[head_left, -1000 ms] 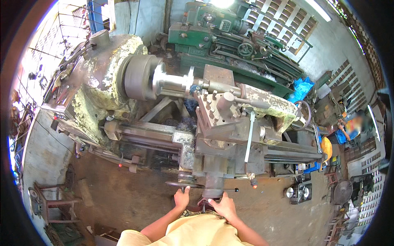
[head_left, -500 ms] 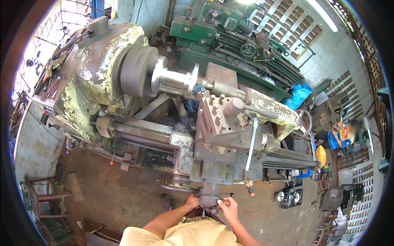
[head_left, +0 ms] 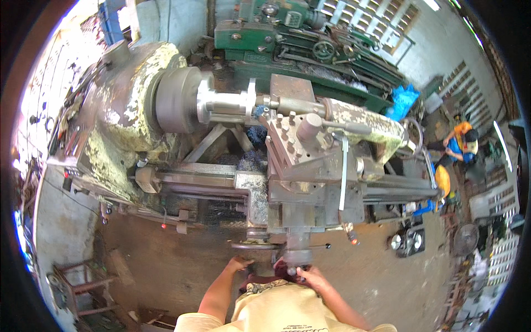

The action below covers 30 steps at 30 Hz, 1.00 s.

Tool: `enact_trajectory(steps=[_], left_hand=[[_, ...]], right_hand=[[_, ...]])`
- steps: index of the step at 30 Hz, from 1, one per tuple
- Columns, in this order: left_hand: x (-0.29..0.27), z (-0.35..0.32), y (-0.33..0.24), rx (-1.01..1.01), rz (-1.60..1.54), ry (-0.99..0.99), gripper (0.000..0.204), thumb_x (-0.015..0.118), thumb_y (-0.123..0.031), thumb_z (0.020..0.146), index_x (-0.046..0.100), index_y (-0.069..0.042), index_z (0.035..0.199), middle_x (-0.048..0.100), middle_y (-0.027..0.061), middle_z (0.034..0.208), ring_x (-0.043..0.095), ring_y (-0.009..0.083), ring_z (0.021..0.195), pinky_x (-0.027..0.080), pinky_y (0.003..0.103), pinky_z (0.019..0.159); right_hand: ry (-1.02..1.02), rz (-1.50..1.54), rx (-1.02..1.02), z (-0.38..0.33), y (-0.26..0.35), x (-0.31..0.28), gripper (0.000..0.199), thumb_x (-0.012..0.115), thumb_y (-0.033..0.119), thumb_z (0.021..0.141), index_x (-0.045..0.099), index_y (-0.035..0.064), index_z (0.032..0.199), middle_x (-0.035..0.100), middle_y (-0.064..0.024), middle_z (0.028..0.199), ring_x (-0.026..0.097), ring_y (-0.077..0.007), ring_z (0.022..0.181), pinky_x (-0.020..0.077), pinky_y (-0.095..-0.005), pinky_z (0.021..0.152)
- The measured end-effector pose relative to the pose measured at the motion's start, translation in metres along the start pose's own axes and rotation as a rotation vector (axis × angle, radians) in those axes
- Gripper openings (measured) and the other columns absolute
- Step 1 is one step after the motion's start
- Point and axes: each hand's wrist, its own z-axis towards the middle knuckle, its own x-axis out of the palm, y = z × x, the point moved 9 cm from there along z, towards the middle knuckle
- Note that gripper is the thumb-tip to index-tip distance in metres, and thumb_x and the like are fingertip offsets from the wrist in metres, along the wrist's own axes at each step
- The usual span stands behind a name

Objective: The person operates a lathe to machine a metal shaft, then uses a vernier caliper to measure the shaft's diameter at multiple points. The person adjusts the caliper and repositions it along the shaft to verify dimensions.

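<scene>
My right hand (head_left: 313,277) is closed on the ball-ended crank handle (head_left: 293,270) of the cross slide, just below its round dial collar (head_left: 297,257). To the left, my left hand (head_left: 240,264) is off that collar, just below the carriage handwheel (head_left: 255,247). Its fingers point right and are blurred, so whether they grip anything is unclear. On the lathe, a shiny flanged metal workpiece (head_left: 225,102) runs between the blurred chuck (head_left: 178,99) and the tailstock (head_left: 368,125). Beside its right flange sits the square tool post (head_left: 298,141).
Behind stands a green lathe (head_left: 246,41), with a blue plastic bag (head_left: 402,102) at its right end. A person in orange and blue (head_left: 460,143) sits far right. A lever with an orange knob (head_left: 353,238) projects at the carriage's right. A metal stand (head_left: 83,285) is at left.
My left hand has moved left, away from the cross-slide collar. The right hand has shifted onto the ball-ended handle. The whole view has tilted slightly, and the far person's posture differs.
</scene>
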Motion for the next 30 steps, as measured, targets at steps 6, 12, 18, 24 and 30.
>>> enact_trajectory(steps=[6, 12, 18, 24, 30], left_hand=[[-0.088, -0.107, 0.196, -0.413, 0.183, -0.255, 0.038, 0.063, -0.046, 0.098, 0.078, -0.011, 0.095, 0.078, 0.0089, 0.091, 0.071, 0.0209, 0.07, 0.055, 0.039, 0.06], [-0.061, -0.145, 0.204, -0.192, 0.188, -0.221, 0.03, 0.064, -0.035, 0.1, 0.076, -0.008, 0.102, 0.077, 0.0085, 0.09, 0.07, 0.0206, 0.068, 0.054, 0.04, 0.057], [-0.046, -0.149, 0.149, -0.076, -0.36, -0.392, 0.034, 0.071, -0.034, 0.099, 0.072, -0.003, 0.115, 0.076, 0.0095, 0.091, 0.071, 0.0179, 0.072, 0.056, 0.035, 0.061], [-0.037, -0.152, 0.155, -0.255, -0.249, -0.21, 0.028, 0.072, -0.03, 0.097, 0.074, -0.006, 0.112, 0.075, 0.008, 0.093, 0.07, 0.0172, 0.072, 0.056, 0.035, 0.06], [-0.066, -0.148, 0.193, -0.285, -0.457, -0.362, 0.025, 0.071, -0.027, 0.096, 0.074, -0.007, 0.109, 0.074, 0.0078, 0.091, 0.071, 0.0194, 0.071, 0.056, 0.036, 0.059]], right_hand=[[-0.102, -0.296, -0.27, -0.052, 0.048, 0.041, 0.032, 0.077, 0.033, 0.092, 0.071, 0.0008, 0.093, 0.072, -0.0063, 0.077, 0.065, -0.0143, 0.069, 0.0509, -0.0317, 0.064], [0.373, 0.104, 0.148, -0.003, 0.01, 0.115, 0.051, 0.049, 0.044, 0.111, 0.073, -0.0005, 0.099, 0.068, -0.0079, 0.073, 0.061, -0.0181, 0.059, 0.0493, -0.0328, 0.054], [-0.367, -0.063, 0.089, -0.029, -0.006, 0.02, 0.037, 0.07, 0.029, 0.098, 0.076, 0.0007, 0.076, 0.063, -0.0069, 0.059, 0.056, -0.0164, 0.05, 0.0432, -0.0373, 0.049], [-0.141, -0.033, -0.013, -0.022, 0.023, 0.074, 0.035, 0.07, 0.033, 0.098, 0.077, 0.0045, 0.078, 0.063, -0.0054, 0.06, 0.053, -0.0184, 0.053, 0.0406, -0.04, 0.052], [-0.344, -0.122, -0.069, -0.043, 0.033, 0.041, 0.03, 0.074, 0.026, 0.094, 0.077, 0.0006, 0.078, 0.072, -0.0098, 0.068, 0.062, -0.0195, 0.058, 0.0495, -0.0408, 0.06]])
